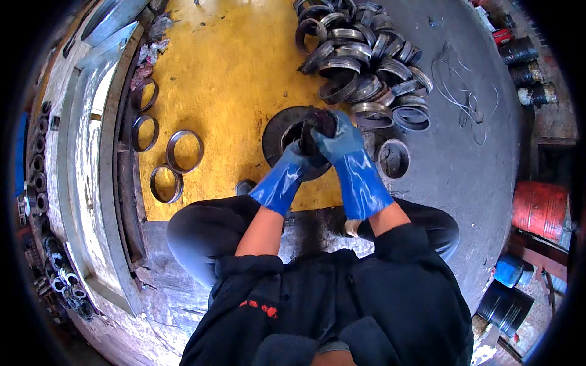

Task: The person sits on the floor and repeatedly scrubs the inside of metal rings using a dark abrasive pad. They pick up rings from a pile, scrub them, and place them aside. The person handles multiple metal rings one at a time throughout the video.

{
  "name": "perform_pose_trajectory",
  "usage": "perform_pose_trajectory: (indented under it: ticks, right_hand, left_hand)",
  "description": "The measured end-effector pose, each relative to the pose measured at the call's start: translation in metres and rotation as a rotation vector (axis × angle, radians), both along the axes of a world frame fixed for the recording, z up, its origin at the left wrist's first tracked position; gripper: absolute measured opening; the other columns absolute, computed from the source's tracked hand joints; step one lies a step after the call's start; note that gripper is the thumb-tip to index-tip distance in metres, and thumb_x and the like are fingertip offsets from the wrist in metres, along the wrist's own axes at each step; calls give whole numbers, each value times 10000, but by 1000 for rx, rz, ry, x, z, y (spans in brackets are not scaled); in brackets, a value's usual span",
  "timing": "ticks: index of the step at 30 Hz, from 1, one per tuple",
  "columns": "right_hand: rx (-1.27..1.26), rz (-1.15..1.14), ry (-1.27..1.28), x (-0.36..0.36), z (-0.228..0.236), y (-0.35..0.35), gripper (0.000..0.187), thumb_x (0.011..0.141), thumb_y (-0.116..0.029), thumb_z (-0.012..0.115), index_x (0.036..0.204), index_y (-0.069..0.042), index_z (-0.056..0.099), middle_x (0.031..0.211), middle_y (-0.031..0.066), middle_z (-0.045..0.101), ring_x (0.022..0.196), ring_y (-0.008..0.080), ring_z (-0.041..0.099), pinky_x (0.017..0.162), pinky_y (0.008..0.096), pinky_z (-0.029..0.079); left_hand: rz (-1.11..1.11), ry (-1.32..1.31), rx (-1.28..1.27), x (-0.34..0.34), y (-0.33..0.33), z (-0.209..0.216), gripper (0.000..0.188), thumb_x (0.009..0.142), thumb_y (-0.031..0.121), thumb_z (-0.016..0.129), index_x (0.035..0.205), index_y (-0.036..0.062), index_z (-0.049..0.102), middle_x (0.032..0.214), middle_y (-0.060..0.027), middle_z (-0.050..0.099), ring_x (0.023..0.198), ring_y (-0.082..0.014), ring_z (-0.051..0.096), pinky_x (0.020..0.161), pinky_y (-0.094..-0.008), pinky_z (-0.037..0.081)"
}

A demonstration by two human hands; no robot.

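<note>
Both my hands wear long blue rubber gloves and meet over a black round disc with a raised hub, lying on the yellow floor. My right hand is closed around a dark, rough-looking piece, possibly a rag; its kind is unclear. Just below and to the left, my left hand has its fingers curled against the lower part of the same piece. The gloves and the piece hide part of the disc's middle and right side. Close to my right glove stands a metal ring.
A heap of metal rings lies beyond my right hand. Several loose rings lie to the left. Thin wire is tangled on the grey floor. A long metal frame borders the left; a red drum stands far right.
</note>
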State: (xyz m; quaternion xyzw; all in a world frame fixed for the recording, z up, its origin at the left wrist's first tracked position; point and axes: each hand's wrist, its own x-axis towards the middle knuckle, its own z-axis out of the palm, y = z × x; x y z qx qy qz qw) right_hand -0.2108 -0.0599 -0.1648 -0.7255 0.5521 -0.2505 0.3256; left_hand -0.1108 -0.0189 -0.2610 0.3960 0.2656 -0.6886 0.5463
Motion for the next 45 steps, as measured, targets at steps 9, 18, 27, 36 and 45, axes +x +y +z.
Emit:
perform_pose_trajectory:
  ticks: [9, 18, 27, 36, 45]
  right_hand:
    - [36, -368, -1011, -91, 110, -59, 347, 828, -56, 669, 1169, -61, 606, 1069, 80, 646, 910, 201, 639, 780, 324, 545]
    - [82, 126, -393, -30, -26, -30, 449, 749, -51, 739, 1168, -46, 578, 1108, 102, 649, 992, 189, 631, 886, 304, 497]
    - [116, 156, -48, 19, -92, -47, 433, 757, -258, 735, 1141, -85, 635, 1091, 110, 654, 1025, 243, 608, 907, 367, 465]
    - [605, 266, 95, 24, -142, -137, 509, 771, -444, 682, 1115, -69, 661, 1093, 186, 667, 971, 318, 645, 822, 405, 485]
    - [-242, 219, 270, 17, -22, 32, 611, 731, -367, 744, 1267, -144, 554, 1240, 148, 591, 1066, 310, 610, 910, 397, 503]
  left_hand:
    - [-265, -7, -288, 1, 8, -37, 233, 798, 78, 684, 1030, 63, 662, 890, -27, 667, 781, -151, 619, 743, -292, 515]
    - [-296, -491, -528, -2, 9, -16, 273, 818, 102, 709, 1077, 43, 643, 938, -62, 671, 813, -143, 630, 733, -290, 521]
    - [-322, -458, -249, -7, 27, -22, 368, 883, 173, 629, 1211, 13, 580, 1187, -93, 612, 1036, -193, 598, 930, -356, 478]
    - [-177, 54, -352, -18, 16, -118, 379, 819, 144, 695, 1173, 40, 608, 1115, -74, 633, 958, -179, 607, 869, -302, 498]
    - [18, 21, -315, 4, 11, -66, 398, 950, 309, 478, 1249, 58, 561, 1259, -142, 568, 1131, -267, 558, 985, -415, 448]
